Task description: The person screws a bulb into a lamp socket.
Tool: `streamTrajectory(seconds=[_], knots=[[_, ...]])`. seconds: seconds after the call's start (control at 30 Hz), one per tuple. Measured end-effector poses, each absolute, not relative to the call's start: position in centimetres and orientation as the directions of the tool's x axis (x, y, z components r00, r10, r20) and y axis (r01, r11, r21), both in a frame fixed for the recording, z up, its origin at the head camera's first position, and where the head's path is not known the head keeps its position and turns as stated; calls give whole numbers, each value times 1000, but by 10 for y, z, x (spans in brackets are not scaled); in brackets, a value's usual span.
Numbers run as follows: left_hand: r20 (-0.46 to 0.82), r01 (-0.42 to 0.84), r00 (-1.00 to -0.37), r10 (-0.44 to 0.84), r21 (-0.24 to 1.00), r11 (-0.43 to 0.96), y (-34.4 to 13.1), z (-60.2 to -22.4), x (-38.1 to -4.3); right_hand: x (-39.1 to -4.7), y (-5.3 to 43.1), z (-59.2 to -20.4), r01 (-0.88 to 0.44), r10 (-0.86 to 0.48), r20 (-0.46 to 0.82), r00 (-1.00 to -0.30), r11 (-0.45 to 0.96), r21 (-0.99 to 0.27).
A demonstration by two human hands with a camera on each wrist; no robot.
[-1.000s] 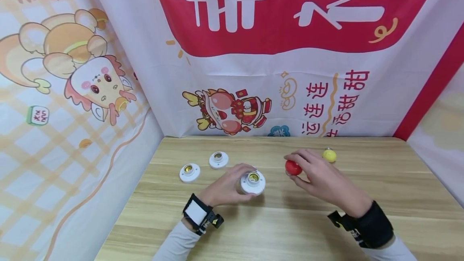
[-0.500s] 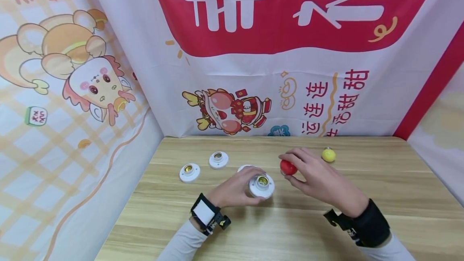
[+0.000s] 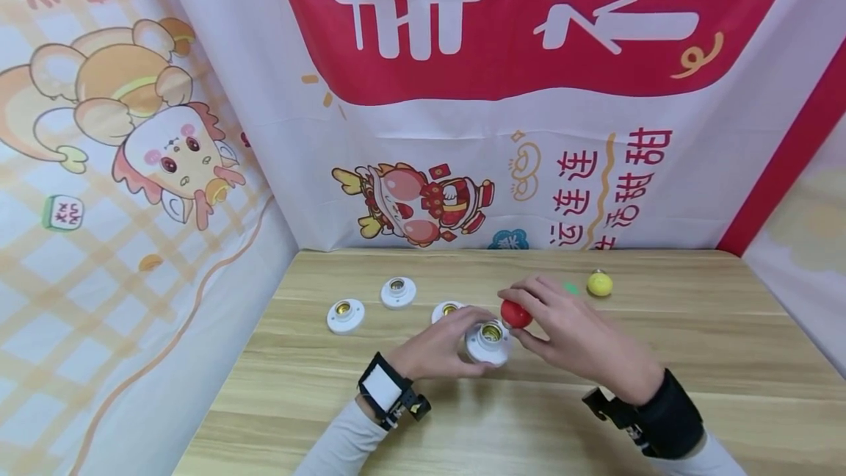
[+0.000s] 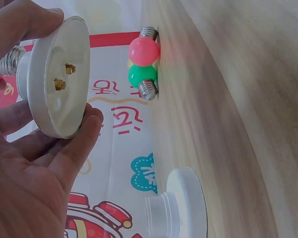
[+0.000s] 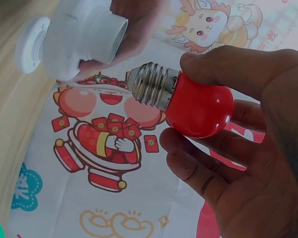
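My left hand (image 3: 439, 350) grips a white lamp socket (image 3: 489, 352) by its round base, above the table with the brass-lined opening up. In the left wrist view, brass screws (image 4: 60, 85) show on the socket's hollow underside. Thumb and fingers of my right hand (image 3: 578, 333) pinch a red light bulb (image 3: 514, 314) by its globe. Its threaded metal cap (image 5: 151, 85) points toward the socket's mouth (image 5: 118, 39), with a small gap between them in the right wrist view.
Two white sockets (image 3: 346, 316) (image 3: 399, 292) stand at the table's left; another socket (image 3: 448, 308) sits just behind my left hand. At the back right lie a yellow bulb (image 3: 599, 284) and a green bulb (image 4: 142, 76), with a pinkish-red bulb (image 4: 144, 51) beside them. A printed cloth (image 3: 423, 123) hangs behind.
My left hand has carried its socket to the right, uncovering the socket behind it. My right hand has brought the red bulb leftward to the socket, and a bit of green bulb now shows.
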State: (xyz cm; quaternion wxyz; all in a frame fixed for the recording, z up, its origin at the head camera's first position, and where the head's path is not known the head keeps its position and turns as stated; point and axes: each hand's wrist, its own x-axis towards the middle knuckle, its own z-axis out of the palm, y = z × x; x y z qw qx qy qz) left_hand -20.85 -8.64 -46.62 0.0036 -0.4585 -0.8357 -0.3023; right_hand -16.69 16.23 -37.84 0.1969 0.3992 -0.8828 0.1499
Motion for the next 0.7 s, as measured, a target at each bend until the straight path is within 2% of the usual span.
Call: streamTrajectory(seconds=[0.27,0.7], knots=[[313,789,-541,780,511,342,-81,-464,-209,-168,156,-384,-769,-648,469,-600,629,-113],[298,782,-542,786,521,342,-75,-462,-207,-166,153,-391,-769,-656,451,-605,629,-116]])
